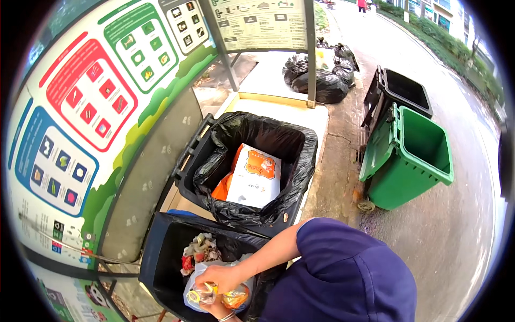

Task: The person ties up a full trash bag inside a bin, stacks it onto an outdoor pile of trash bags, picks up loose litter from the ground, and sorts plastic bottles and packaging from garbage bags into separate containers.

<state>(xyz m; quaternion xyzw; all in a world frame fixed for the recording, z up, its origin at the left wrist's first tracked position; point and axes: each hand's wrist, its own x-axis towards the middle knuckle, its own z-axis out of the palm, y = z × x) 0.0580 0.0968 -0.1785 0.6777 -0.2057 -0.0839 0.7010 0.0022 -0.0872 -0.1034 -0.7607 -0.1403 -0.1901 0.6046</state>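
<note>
My right hand [219, 278] reaches down over a dark bin [155, 268], its fingers closed on a clear plastic item with a yellowish ring [199, 296], perhaps a bottle. Just below is my left hand [215, 308], with a bracelet at the wrist. Its fingers are mostly hidden, close to the same item. Under both hands lies a pale translucent plastic bag [193, 307] inside the bin. An orange and yellow wrapper [236, 297] shows in the bag. Beside it sits mixed refuse [201, 249] in red, white and brown.
Behind stands a black bin [292, 217] with a black liner, holding a white and orange paper bag [252, 185]. To the right are a green bin [410, 185] and another black bin [410, 91]. Black rubbish bags [324, 78] lie farther off. A picture board [75, 102] rises on the left.
</note>
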